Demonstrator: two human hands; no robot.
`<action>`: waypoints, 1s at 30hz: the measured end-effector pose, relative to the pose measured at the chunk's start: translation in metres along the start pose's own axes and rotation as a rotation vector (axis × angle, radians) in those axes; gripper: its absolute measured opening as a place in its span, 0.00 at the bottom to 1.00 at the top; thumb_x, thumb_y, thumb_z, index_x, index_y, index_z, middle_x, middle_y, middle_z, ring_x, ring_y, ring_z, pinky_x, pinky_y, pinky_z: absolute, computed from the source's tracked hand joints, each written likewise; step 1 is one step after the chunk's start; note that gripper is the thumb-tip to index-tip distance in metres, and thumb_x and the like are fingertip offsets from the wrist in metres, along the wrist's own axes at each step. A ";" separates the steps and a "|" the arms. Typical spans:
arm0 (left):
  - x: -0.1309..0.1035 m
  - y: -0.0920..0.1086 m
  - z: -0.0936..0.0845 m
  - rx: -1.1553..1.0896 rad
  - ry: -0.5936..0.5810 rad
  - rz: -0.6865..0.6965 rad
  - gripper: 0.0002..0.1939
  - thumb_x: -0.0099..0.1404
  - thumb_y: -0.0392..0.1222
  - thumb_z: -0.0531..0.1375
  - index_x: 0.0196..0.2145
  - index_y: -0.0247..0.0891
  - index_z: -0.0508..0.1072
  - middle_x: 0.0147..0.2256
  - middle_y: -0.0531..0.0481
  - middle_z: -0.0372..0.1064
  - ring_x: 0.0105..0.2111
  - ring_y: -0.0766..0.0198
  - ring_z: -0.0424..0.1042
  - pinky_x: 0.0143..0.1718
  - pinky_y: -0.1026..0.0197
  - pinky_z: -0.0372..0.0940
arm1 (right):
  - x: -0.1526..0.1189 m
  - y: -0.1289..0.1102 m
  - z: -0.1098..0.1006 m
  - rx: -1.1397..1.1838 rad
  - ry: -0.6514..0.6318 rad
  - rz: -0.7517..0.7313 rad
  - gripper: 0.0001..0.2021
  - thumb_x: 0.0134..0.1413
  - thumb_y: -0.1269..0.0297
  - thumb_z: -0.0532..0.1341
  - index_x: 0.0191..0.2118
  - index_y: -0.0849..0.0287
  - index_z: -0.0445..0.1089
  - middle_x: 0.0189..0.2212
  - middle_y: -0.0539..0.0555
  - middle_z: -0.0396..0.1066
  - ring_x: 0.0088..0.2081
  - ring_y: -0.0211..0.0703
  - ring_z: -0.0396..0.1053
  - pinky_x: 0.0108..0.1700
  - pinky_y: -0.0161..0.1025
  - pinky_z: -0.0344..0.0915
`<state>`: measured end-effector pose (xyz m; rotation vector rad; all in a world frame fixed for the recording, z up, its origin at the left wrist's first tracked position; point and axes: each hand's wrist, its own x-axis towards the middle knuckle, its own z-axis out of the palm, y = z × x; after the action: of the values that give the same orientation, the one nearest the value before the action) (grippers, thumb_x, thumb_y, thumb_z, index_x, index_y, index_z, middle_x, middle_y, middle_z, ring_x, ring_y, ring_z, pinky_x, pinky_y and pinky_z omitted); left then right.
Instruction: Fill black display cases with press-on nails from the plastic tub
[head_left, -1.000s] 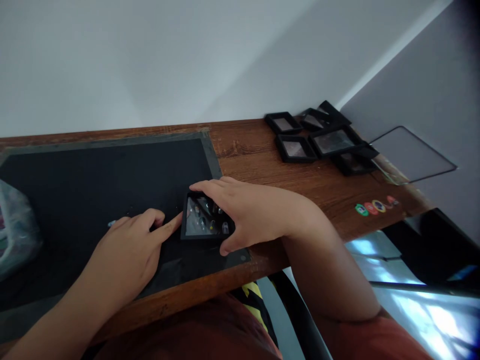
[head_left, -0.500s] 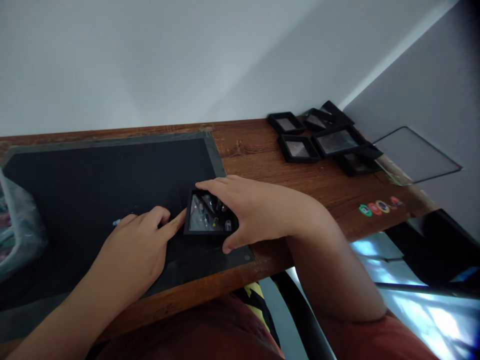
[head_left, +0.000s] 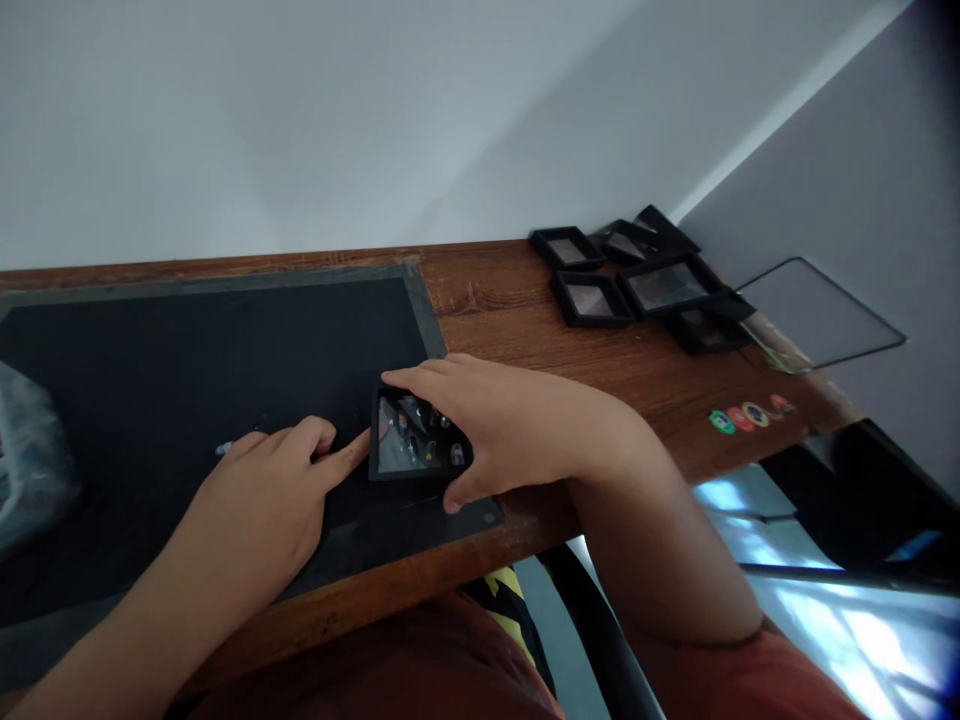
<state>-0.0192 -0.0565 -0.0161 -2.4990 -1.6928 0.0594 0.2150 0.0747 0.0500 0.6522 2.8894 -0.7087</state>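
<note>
A small black-rimmed display frame with a clear window lies near the right end of the black mat. Several small shiny pieces show through its window, too small to name. My right hand grips the frame from its right side, fingers along the far edge and thumb by the near edge, covering its right part. From the left, my left hand touches the frame's left edge with one outstretched digit; its other fingers are curled over the mat. A tiny pale-blue piece lies beside those curled fingers.
More black frames are grouped on the wooden table at the back right, against the wall. A thin dark rectangular outline stands beyond the table's right end. Round stickers mark the wood. Clear plastic sits at far left.
The whole view has shifted slightly, so the table things appear a little further left. Both hands keep nearly the same pose on the frame, which seems to tilt slightly.
</note>
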 end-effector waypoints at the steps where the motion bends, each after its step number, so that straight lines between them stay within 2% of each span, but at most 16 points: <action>1: 0.000 0.000 0.000 0.000 0.003 0.003 0.33 0.64 0.26 0.46 0.60 0.46 0.73 0.38 0.43 0.71 0.29 0.55 0.72 0.33 0.50 0.65 | 0.000 0.000 0.000 0.004 0.001 0.001 0.54 0.42 0.59 0.80 0.73 0.58 0.55 0.67 0.64 0.61 0.68 0.63 0.59 0.68 0.56 0.61; 5: -0.002 -0.004 0.001 -0.064 0.004 0.007 0.32 0.65 0.27 0.45 0.59 0.45 0.74 0.41 0.42 0.72 0.32 0.54 0.74 0.34 0.49 0.67 | 0.000 -0.001 -0.001 0.024 -0.011 0.003 0.55 0.43 0.60 0.79 0.73 0.61 0.54 0.68 0.65 0.61 0.69 0.63 0.58 0.69 0.55 0.60; 9: -0.008 -0.010 0.005 -0.173 0.053 -0.011 0.29 0.68 0.31 0.45 0.59 0.46 0.73 0.45 0.41 0.72 0.32 0.55 0.73 0.37 0.47 0.68 | 0.002 -0.002 -0.002 0.025 -0.029 0.002 0.55 0.44 0.59 0.79 0.74 0.64 0.52 0.68 0.65 0.59 0.69 0.61 0.57 0.70 0.53 0.58; 14: -0.014 -0.014 0.007 -0.323 0.086 -0.083 0.24 0.73 0.34 0.47 0.59 0.51 0.71 0.47 0.47 0.72 0.37 0.55 0.74 0.41 0.49 0.66 | 0.005 -0.001 0.001 0.018 -0.030 0.021 0.57 0.41 0.59 0.80 0.74 0.63 0.52 0.67 0.66 0.59 0.68 0.63 0.57 0.68 0.54 0.60; 19: -0.015 -0.015 0.004 -0.485 0.099 -0.175 0.16 0.76 0.40 0.48 0.51 0.48 0.73 0.48 0.50 0.72 0.42 0.58 0.74 0.46 0.51 0.64 | 0.008 -0.002 0.004 -0.005 -0.035 0.011 0.60 0.38 0.60 0.81 0.75 0.58 0.51 0.62 0.62 0.63 0.63 0.61 0.61 0.64 0.53 0.64; 24: -0.012 -0.014 0.004 -0.510 0.102 -0.212 0.14 0.76 0.45 0.48 0.51 0.48 0.72 0.47 0.52 0.74 0.41 0.58 0.74 0.45 0.52 0.64 | 0.011 -0.006 0.007 -0.086 -0.057 0.041 0.66 0.34 0.59 0.83 0.76 0.63 0.46 0.63 0.64 0.60 0.64 0.62 0.58 0.66 0.55 0.61; 30: -0.010 -0.015 0.005 -0.489 0.101 -0.185 0.14 0.76 0.44 0.48 0.50 0.48 0.71 0.47 0.52 0.74 0.43 0.58 0.75 0.45 0.52 0.64 | 0.014 -0.007 0.011 -0.100 -0.040 0.039 0.66 0.31 0.52 0.83 0.75 0.61 0.50 0.63 0.63 0.60 0.64 0.63 0.57 0.67 0.56 0.59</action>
<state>-0.0372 -0.0604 -0.0199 -2.5778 -2.0887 -0.5526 0.1995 0.0697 0.0409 0.6722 2.8458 -0.5619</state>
